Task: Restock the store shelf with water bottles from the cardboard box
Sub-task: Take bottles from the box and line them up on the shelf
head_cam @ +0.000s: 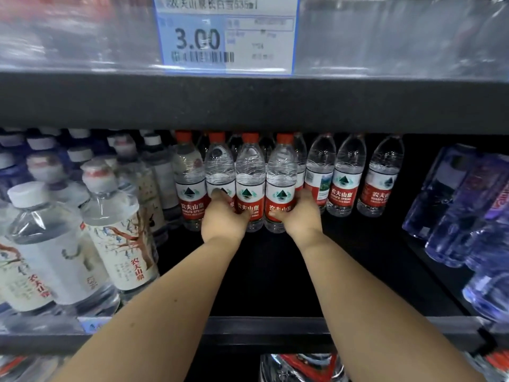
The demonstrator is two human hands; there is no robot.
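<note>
your left hand (224,216) and right hand (297,213) curl round the outer red-label bottles (250,175), squeezing three together far back on the shelf (275,271); likely seating them as one row.

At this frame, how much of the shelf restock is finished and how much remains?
Done: red-label bottles already stand at the back of the shelf. In hand: the left hand and right hand together hold three more bottles beside them. Left: dark shelf floor in front is bare; the cardboard box is out of view.
</note>
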